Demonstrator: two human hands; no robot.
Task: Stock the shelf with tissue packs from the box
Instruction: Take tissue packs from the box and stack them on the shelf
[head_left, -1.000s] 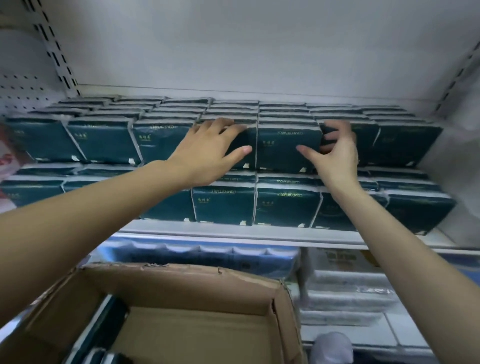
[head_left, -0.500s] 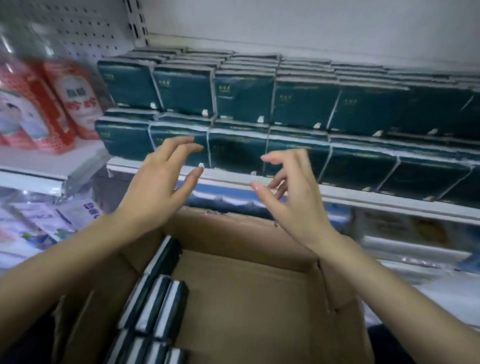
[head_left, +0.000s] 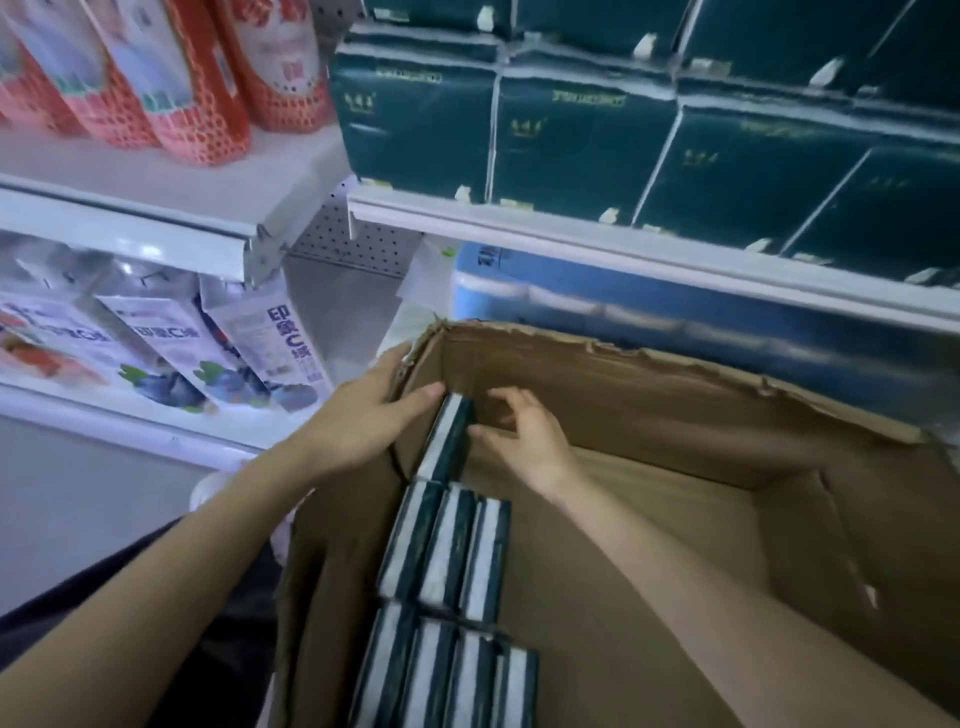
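My left hand (head_left: 363, 415) lies spread across the cardboard box (head_left: 623, 395) wall; my right hand (head_left: 530, 436) curls against a tissue pack (head_left: 449, 436) (grip unclear).

We've got one cam only, head-worn, wide-angle, facing fwd & steeply down. It sits close over the cardboard box (head_left: 675, 405), which fills the lower frame. Left forearm (head_left: 171, 587) & right forearm (head_left: 701, 587) enter from the bottom edge. The shelf (head_left: 571, 234) w/ tissue packs (head_left: 571, 135) crosses the top right, slanted.
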